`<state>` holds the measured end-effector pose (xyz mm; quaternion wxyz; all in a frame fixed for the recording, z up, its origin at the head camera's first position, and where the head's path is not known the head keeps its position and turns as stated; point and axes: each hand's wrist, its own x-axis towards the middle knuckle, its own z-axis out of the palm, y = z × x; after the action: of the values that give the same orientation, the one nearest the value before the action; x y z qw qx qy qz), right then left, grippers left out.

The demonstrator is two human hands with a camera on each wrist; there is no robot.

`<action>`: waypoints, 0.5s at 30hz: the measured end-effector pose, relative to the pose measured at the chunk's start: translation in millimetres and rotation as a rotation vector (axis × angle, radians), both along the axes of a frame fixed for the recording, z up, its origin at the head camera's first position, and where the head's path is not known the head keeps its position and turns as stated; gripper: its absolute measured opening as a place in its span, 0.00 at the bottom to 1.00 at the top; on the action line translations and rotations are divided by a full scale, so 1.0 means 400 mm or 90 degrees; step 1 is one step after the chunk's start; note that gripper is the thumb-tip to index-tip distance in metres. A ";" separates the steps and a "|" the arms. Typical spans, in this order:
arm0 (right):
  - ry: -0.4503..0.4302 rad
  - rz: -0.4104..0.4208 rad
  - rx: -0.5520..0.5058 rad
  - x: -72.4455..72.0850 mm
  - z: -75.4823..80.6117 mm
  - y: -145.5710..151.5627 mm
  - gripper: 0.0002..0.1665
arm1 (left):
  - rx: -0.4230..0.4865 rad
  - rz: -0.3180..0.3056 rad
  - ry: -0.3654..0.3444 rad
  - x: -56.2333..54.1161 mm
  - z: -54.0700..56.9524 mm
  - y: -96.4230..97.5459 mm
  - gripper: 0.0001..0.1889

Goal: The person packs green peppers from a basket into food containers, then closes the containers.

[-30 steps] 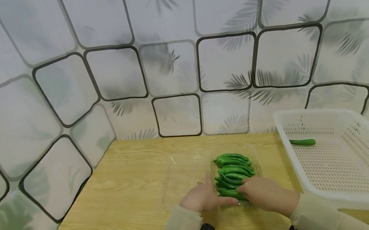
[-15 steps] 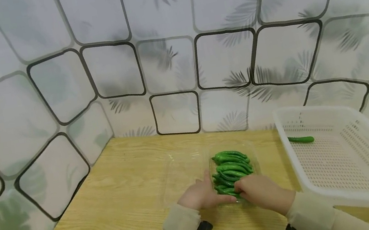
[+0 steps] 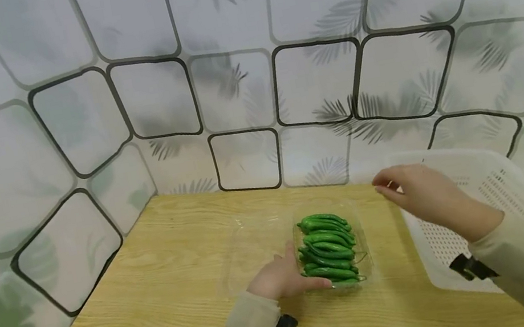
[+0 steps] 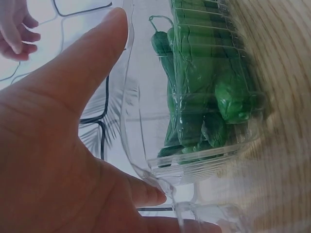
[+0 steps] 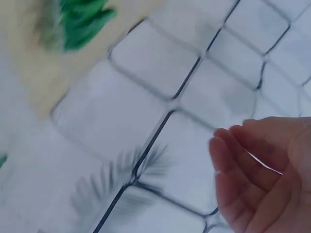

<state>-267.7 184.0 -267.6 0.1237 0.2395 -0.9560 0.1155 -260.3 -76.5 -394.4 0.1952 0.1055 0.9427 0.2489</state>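
Note:
Green chili peppers (image 3: 329,246) lie side by side in a clear plastic clamshell box (image 3: 356,214) on the table, its lid (image 3: 251,255) folded out to the left. My left hand (image 3: 283,277) rests at the box's near left corner, thumb straight along the front wall and fingers at the hinge side. In the left wrist view, the fingertips (image 4: 154,196) touch the clear plastic edge. My right hand (image 3: 432,201) is raised over the left rim of the white basket, its fingers loosely bent with nothing between them.
The white perforated basket (image 3: 497,187) stands at the right, partly covered by my right hand and sleeve. A wood-grain table (image 3: 171,271) meets patterned walls (image 3: 248,160) at the back and left. Dark wrist bands (image 3: 286,326) show on both sleeves.
My right hand has left the peppers and moved right, up over the basket. It now hides the pepper seen inside earlier. The left hand stays at the box.

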 end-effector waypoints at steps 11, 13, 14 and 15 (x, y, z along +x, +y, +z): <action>-0.082 -0.120 0.052 -0.186 -0.080 0.218 0.13 | 0.014 0.022 -0.014 0.009 -0.014 -0.016 0.64; -0.103 -0.116 0.074 -0.206 -0.110 0.249 0.10 | 0.014 0.018 -0.011 0.009 -0.014 -0.014 0.64; -0.107 -0.114 0.087 -0.214 -0.125 0.263 0.10 | 0.013 0.017 -0.009 0.009 -0.014 -0.012 0.64; -0.110 -0.111 0.097 -0.222 -0.139 0.274 0.12 | 0.013 0.016 -0.008 0.009 -0.014 -0.010 0.64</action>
<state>-356.4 293.7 -323.2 0.0317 0.1531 -0.9864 0.0516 -256.6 -80.6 -400.2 0.1970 0.0944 0.9402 0.2614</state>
